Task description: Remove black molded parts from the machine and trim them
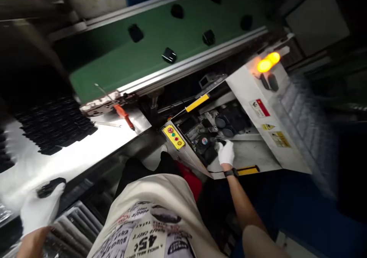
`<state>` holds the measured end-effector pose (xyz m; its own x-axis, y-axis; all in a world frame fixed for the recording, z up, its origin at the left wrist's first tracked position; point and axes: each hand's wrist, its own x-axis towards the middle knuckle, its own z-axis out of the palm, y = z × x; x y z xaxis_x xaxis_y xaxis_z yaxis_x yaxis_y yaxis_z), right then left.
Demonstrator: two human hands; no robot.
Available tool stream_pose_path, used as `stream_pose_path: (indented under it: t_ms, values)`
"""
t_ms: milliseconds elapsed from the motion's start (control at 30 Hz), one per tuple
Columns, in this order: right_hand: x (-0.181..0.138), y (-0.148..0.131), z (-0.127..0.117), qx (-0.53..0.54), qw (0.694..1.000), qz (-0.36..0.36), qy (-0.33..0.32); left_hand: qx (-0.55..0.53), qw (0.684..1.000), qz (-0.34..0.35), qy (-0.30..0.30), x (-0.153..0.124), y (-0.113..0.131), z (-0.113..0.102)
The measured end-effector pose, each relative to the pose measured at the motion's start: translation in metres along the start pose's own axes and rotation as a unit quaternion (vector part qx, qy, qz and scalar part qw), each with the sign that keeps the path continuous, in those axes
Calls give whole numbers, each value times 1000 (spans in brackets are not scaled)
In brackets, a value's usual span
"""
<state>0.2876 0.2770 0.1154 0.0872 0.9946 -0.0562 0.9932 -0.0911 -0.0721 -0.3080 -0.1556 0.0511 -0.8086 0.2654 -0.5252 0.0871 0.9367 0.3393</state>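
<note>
Both gloved: left hand (40, 210) grips black part (51, 187) (right hand (226, 153) inside machine (258, 135)).

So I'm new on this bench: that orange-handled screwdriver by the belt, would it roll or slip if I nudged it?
The screwdriver lies on a smooth shiny metal table, so it would probably slide easily. Its rounded handle suggests it could roll. It looks stiff and likely light, with a thin shaft.

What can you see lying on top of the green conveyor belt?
Seven small black parts lie scattered on the green conveyor belt, apart from one another. Motion blur hides their details, and the belt's far left end is in shadow.
</note>
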Motion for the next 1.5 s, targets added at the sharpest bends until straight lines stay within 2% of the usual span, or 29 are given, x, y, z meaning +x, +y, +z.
stream_pose_path:
  t_ms: [67, 133, 200, 267, 400, 500, 567, 633, 767, 933, 1067, 1233, 1300, 1400, 1467, 1500]
  values:
    - [34, 48, 3, 4, 1000, 9, -14, -24, 998, -32, 48, -38, 47, 31]
    - [58, 75, 11, 18, 999, -14, -45, -45, 998, -8, 40, -71, 95, 64]
    - [75, 88, 22, 37, 995, -50, -75, -73, 996, 42, 10, -101, 138, 92]
    - [85, 92, 31, 54, 991, -81, -96, -102, 991, 83, -18, -127, 172, 110]
    - [91, 94, 38, 36, 984, -141, -103, -143, 982, 111, -52, -167, 215, 129]
    - [92, 94, 38, -34, 979, -171, -106, -169, 977, 113, -65, -182, 229, 138]
    - [95, 93, 38, -65, 974, -174, -131, -184, 973, 116, -71, -186, 234, 144]
    - [98, 93, 38, -67, 968, -188, -151, -196, 971, 117, -69, -187, 237, 150]
    - [100, 93, 36, -73, 965, -202, -148, -211, 968, 122, -56, -189, 246, 161]
    - [115, 82, 31, -109, 958, -209, -163, -221, 963, 133, -75, -192, 255, 173]
    - [128, 67, 42, -97, 962, -204, -155, -234, 958, 132, -96, -200, 260, 173]
    - [128, 59, 52, -85, 970, -176, -142, -293, 941, 128, -109, -209, 274, 178]
    - [127, 58, 43, -75, 969, -185, -143, -336, 923, 138, -128, -210, 284, 185]
    - [114, 51, 14, -48, 970, -209, -116, -376, 893, 171, -180, -214, 306, 190]
    - [92, 38, -10, 63, 973, -211, -72, -360, 882, 221, -210, -220, 326, 188]
    - [77, 28, -22, 157, 963, -208, -66, -338, 878, 257, -221, -225, 337, 188]
